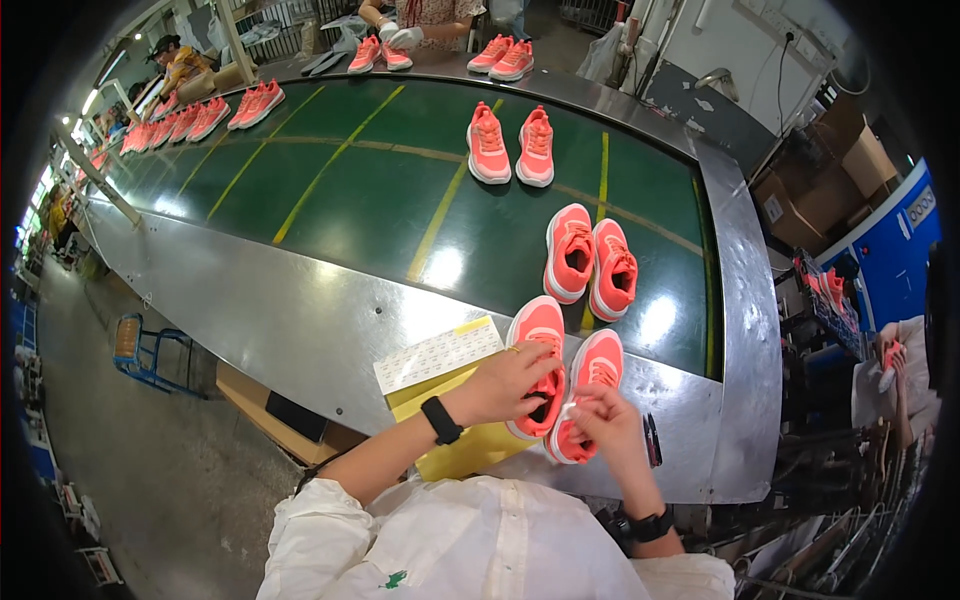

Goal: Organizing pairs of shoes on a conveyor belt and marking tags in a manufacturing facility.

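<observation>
Two coral-pink sneakers with white soles lie side by side on the steel rim of a conveyor right in front of me. My left hand (508,383) has its fingers in the opening of the left sneaker (537,335). My right hand (604,418) pinches the heel end of the right sneaker (597,365). Both wrists wear black bands. A yellow sheet (462,452) and a white printed card (438,354) lie under and beside my left forearm.
The green conveyor belt (360,190) with yellow lines carries more pink pairs (588,255), (511,144), and a long row at the far left (190,118). Other people work at the far edge (415,20). A blue machine (895,250) and cardboard boxes stand right.
</observation>
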Demonstrator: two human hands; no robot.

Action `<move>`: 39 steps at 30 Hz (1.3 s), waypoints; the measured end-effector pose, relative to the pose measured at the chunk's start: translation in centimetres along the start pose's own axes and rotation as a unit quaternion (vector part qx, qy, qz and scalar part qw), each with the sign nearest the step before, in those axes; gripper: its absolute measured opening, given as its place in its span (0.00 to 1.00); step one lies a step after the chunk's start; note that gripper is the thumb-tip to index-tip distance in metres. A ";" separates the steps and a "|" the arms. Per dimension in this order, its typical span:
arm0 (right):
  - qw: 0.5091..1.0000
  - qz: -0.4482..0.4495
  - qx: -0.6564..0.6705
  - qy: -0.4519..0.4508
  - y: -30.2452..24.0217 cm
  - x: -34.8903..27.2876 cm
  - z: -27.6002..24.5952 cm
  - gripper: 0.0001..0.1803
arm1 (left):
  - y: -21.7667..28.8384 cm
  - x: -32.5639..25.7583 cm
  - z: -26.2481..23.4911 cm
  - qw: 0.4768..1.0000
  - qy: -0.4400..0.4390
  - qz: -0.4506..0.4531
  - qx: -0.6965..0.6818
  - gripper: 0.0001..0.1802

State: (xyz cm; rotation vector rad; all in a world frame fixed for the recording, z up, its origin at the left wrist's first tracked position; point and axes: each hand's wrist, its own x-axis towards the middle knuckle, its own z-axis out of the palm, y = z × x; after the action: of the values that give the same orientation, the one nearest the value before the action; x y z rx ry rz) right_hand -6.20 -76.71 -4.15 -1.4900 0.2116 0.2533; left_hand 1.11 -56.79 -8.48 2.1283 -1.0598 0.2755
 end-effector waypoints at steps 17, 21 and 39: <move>0.829 -0.128 -0.544 -0.016 1.5 4.0 0.2 0.06 | 1.3 3.2 2.3 0.981 0.021 -0.184 -0.050 0.29; 0.800 -0.070 -0.593 -0.063 2.3 5.3 -0.5 0.07 | 1.4 2.6 2.4 0.974 0.016 -0.201 -0.101 0.33; 0.777 -0.012 -0.629 -0.014 2.6 6.7 0.6 0.11 | 3.0 -1.2 5.2 0.850 0.116 -0.372 -0.355 0.41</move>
State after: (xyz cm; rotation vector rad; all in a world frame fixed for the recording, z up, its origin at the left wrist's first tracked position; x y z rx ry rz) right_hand -0.59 -75.71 -8.54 -2.8283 -0.0473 0.4334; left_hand -2.60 -60.84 -11.21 1.5975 -0.0863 -0.2130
